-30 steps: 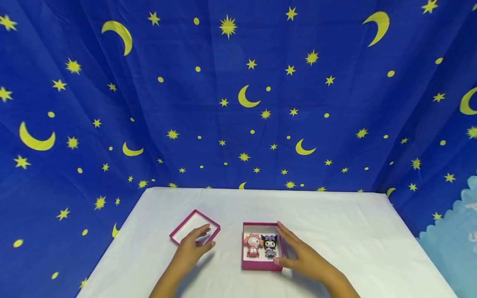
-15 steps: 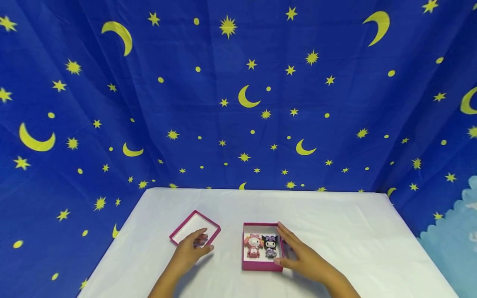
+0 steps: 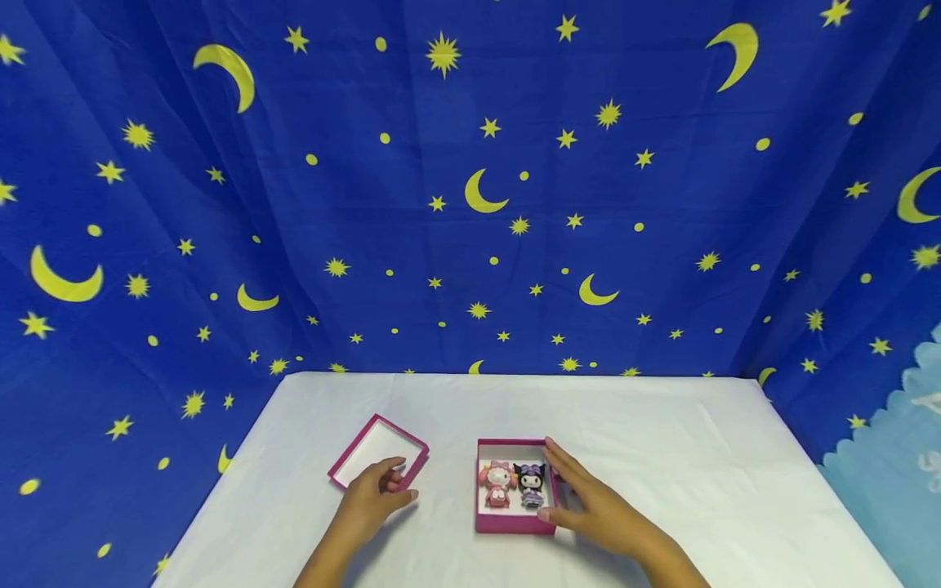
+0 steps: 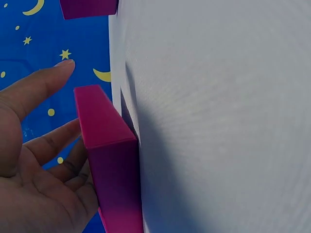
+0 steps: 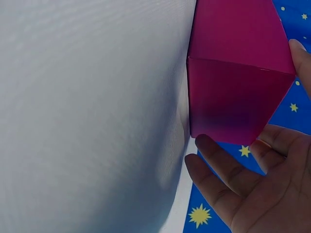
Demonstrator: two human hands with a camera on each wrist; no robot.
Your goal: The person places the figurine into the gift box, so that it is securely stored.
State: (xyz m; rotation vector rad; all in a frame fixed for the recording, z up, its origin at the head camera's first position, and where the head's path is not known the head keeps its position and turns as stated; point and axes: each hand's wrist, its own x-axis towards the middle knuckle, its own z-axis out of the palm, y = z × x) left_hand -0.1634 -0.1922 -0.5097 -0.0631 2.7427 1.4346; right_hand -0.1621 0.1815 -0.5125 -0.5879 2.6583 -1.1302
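Observation:
In the head view, a pink open box sits on the white-covered table, its inside white. A pink and white character figurine lies in it on the left, beside a black and purple one. My right hand lies along the box's right side, index finger at the far corner, thumb at the near one, fingers fairly straight. Left of the box, its shallow pink lid lies with the white inside up. My left hand is over the lid's near edge, fingers loosely bent, thumb apart from the lid.
The white tablecloth reaches back to a blue curtain with yellow moons and stars, which hangs behind and on both sides. A light blue cloth shows at the far right. A strip of table separates lid and box.
My left hand has drawn slightly down and back over the lid, its fingers bending a little more. The right hand, box and figurines keep their places. The view has shifted slightly.

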